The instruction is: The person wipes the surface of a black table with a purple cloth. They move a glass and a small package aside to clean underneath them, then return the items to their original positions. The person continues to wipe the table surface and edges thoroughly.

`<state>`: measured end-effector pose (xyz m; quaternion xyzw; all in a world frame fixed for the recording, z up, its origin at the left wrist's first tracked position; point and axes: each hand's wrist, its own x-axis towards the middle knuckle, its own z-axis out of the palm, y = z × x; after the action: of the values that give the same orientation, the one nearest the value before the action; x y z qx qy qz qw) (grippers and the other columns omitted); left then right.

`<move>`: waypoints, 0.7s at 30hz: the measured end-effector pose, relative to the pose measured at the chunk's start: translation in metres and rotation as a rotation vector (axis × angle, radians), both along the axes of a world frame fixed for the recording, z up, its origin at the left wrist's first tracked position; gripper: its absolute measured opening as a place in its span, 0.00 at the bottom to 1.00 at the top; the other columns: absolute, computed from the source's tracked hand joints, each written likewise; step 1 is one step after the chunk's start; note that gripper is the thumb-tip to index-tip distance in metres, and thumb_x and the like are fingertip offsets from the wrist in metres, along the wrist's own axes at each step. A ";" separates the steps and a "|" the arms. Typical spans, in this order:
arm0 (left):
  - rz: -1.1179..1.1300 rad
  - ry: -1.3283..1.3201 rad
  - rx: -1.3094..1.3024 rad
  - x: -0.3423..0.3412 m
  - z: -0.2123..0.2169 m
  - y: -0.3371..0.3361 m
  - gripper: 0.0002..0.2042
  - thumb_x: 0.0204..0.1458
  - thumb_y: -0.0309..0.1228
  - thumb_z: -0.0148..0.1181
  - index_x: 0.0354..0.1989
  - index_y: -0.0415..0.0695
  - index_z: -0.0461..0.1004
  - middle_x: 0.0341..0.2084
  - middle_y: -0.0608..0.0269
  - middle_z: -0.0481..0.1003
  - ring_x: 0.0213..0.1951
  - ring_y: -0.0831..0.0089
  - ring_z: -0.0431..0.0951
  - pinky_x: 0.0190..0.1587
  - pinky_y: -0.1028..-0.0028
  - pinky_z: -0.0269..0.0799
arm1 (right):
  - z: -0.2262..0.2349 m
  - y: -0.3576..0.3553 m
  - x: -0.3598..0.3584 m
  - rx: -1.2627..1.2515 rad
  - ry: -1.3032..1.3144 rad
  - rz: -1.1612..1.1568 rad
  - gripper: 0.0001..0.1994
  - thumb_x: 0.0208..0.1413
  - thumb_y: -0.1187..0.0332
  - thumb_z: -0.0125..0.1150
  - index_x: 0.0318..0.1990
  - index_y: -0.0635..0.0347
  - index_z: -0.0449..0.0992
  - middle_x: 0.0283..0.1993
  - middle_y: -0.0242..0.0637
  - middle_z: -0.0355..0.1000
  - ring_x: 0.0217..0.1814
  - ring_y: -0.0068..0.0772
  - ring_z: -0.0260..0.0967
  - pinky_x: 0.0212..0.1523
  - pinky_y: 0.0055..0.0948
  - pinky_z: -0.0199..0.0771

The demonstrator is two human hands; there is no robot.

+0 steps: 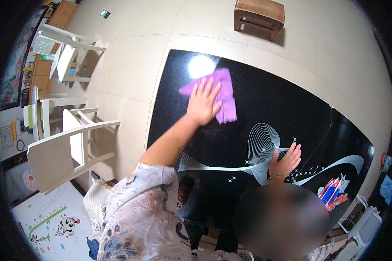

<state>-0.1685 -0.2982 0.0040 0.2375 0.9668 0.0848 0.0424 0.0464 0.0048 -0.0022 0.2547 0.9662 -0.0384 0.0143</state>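
My left hand (201, 104) lies flat, fingers stretched out, on a purple cloth (225, 93). The cloth is spread on a glossy black table (196, 139), towards its far left corner. To the right, my right hand (286, 162), with a bracelet at the wrist, rests open over the white line pattern on the tabletop. Its fingers point away from me, and it holds nothing that I can see. A blurred oval hides the forearm behind it.
A colourful bundle (334, 192) lies near the table's right edge. White chairs (76, 132) stand to the left. Beyond the far edge is a wooden stool (259, 15). A small green object (105, 14) is on the tiled floor. A grey-white chair (366, 226) stands at the lower right.
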 end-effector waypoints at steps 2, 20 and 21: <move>0.037 0.060 -0.028 -0.049 -0.009 0.003 0.32 0.60 0.51 0.44 0.70 0.50 0.51 0.70 0.49 0.48 0.71 0.49 0.45 0.69 0.50 0.40 | -0.003 -0.002 0.000 -0.020 0.024 0.009 0.40 0.57 0.48 0.54 0.71 0.59 0.47 0.75 0.50 0.41 0.76 0.55 0.38 0.72 0.54 0.32; -0.026 -0.146 -0.053 0.071 0.011 -0.194 0.34 0.56 0.43 0.51 0.69 0.41 0.52 0.70 0.42 0.46 0.71 0.44 0.41 0.71 0.54 0.38 | -0.014 0.001 0.005 0.054 0.098 0.025 0.37 0.59 0.49 0.51 0.72 0.54 0.48 0.75 0.45 0.42 0.77 0.49 0.37 0.73 0.49 0.31; -0.014 -0.117 -0.097 0.095 0.013 -0.201 0.33 0.56 0.45 0.52 0.69 0.45 0.54 0.70 0.46 0.48 0.71 0.47 0.43 0.70 0.54 0.41 | -0.017 0.002 0.005 0.063 0.111 0.032 0.37 0.59 0.49 0.51 0.72 0.54 0.48 0.75 0.45 0.42 0.77 0.49 0.38 0.73 0.49 0.31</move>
<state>-0.0732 -0.4994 0.0168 0.2367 0.9639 0.0514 0.1109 0.0510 0.0068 -0.0196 0.2370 0.9702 -0.0218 -0.0465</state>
